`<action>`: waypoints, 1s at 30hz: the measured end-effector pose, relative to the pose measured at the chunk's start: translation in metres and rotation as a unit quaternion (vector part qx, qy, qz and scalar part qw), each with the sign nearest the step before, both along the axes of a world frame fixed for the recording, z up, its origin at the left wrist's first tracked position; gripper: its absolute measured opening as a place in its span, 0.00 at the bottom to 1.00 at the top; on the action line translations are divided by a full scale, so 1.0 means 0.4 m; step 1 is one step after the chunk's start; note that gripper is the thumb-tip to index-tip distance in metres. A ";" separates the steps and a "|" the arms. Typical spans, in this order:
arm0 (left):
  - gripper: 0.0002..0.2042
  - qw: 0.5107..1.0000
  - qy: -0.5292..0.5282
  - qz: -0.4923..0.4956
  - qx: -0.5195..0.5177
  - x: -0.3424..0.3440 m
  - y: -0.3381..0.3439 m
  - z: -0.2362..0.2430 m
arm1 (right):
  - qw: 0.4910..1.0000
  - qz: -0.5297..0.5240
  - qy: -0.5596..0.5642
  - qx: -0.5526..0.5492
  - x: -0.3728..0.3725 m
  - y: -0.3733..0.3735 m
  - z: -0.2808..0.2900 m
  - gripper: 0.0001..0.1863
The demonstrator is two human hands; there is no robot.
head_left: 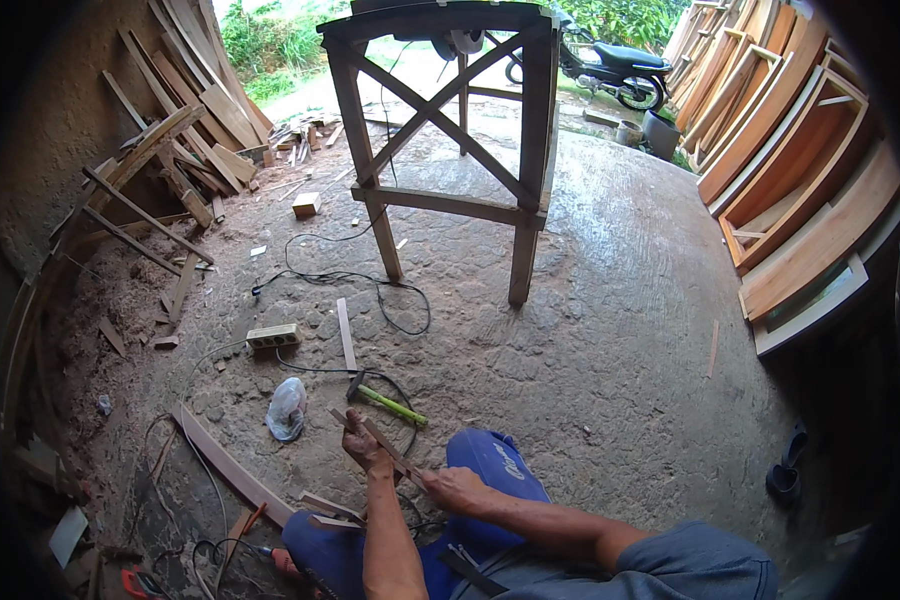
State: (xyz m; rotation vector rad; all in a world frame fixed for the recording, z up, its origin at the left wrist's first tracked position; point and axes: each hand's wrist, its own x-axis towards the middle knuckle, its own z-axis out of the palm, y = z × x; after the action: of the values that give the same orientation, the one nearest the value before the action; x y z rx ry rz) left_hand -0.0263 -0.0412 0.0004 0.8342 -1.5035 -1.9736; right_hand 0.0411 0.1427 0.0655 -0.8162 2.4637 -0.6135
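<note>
In front of my blue-trousered knees, a narrow wooden strip (382,438) slants down from upper left to lower right. My left hand (368,450) is closed around its upper part. At the lower end, my right hand (454,490) is closed on it, fingers curled and partly hidden. Just beyond lies a hammer (392,404) with a bright green handle, on the rough floor. Short wooden pieces (328,507) rest by my left thigh, beside a long curved board (232,462). A clear plastic bag (287,408) sits left of the hammer.
A power strip (273,336) with trailing black cable lies ahead. Beyond it stands a tall cross-braced wooden table (450,205). Boards (232,115) lean at the left wall, wooden frames (800,180) at the right. A red-and-black power tool (286,562) is low left; a motorcycle (620,70) stands outside.
</note>
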 end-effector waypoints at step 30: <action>0.24 1.000 0.013 0.017 -0.013 -0.011 0.001 -0.001 | 1.000 -0.016 -0.012 0.006 0.000 0.019 0.008 0.11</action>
State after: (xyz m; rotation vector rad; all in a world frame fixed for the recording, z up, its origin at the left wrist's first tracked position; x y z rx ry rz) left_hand -0.0309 -0.0408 0.0001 0.8151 -1.4874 -1.9279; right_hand 0.0411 0.1502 0.0689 -0.7626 2.4597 -0.6164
